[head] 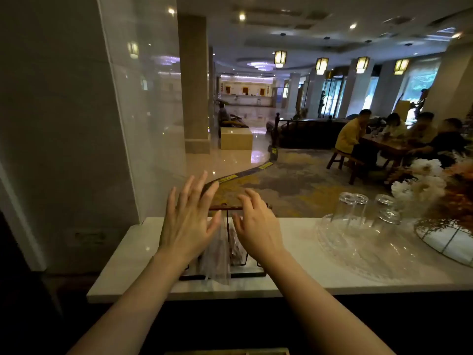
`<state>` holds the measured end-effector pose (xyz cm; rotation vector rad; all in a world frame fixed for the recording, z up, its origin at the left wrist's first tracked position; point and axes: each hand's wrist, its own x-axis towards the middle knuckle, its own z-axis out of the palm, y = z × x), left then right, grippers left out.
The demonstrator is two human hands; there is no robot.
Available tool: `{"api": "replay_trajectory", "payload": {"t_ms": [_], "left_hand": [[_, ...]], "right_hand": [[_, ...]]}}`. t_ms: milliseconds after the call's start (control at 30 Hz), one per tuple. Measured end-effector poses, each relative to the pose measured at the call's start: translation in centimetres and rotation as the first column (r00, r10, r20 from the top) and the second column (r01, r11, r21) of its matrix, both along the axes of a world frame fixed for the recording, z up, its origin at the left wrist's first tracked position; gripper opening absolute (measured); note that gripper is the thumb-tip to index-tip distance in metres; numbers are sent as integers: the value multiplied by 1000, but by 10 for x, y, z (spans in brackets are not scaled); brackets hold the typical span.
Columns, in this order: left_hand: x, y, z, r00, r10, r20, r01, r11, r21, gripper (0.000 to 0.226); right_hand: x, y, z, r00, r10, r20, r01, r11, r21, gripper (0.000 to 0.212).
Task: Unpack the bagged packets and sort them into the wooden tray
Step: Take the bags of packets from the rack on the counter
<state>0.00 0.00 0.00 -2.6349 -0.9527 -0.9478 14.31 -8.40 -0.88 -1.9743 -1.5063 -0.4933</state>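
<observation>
A dark wooden tray stands on the white counter in front of me, largely hidden behind my hands. A clear plastic bag of packets lies in and over the tray between my hands. My left hand hovers above the tray's left side with fingers spread and straight. My right hand is raised over the tray's right side, its fingers loosely bent, holding nothing. The tray's far rim shows between the fingertips.
A clear glass tray with upturned drinking glasses stands to the right on the counter. A flower arrangement sits at the far right. A glass panel and wall rise on the left. People sit at a table in the lobby beyond.
</observation>
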Motion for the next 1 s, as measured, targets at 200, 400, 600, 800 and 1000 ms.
{"api": "replay_trajectory", "payload": {"t_ms": [200, 400, 600, 800, 1000], "left_hand": [[1, -9, -64, 998, 2, -55, -11, 987, -159, 62], [-7, -10, -89, 985, 73, -154, -93, 987, -128, 69], [-10, -17, -103, 984, -69, -167, 35, 979, -199, 92], [5, -24, -122, 971, -80, -223, -25, 902, -432, 101], [19, -13, -121, 977, 35, -209, -99, 948, -301, 91]], "right_hand": [[-29, -4, -28, 890, 182, -419, -226, 972, -57, 32], [-44, -2, -46, 864, 147, -481, -209, 975, -77, 52], [-56, 0, -55, 892, 77, -445, -145, 982, -122, 55], [-44, 6, -64, 877, 16, -480, -78, 991, -109, 46], [-26, 2, -75, 875, -26, -483, -47, 989, -139, 43]]}}
